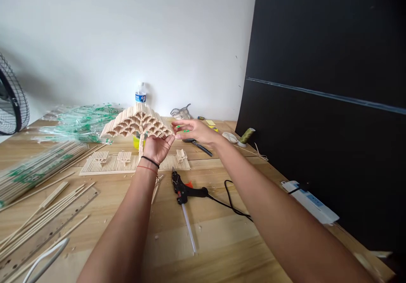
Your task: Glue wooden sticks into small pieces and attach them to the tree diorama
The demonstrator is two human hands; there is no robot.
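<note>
My left hand (157, 146) is raised palm up under the edge of a roof-shaped model made of short wooden sticks (136, 121), its fingers touching the model's right underside. My right hand (194, 131) hovers just right of the model's edge with the fingers stretched out and nothing in them. A flat slab of glued sticks (111, 164) with small stick pieces on it lies on the wooden table (222, 240) below the model. A black hot glue gun (184, 190) with a clear glue stick lies near my left forearm.
Bundles of wooden sticks in green-printed wrappers (34, 168) and loose sticks cover the left. A ruler (47, 228), a water bottle (140, 93), a fan (12, 101), a thread spool (246, 136), a power strip (309, 200) and a black board (326, 97) stand around.
</note>
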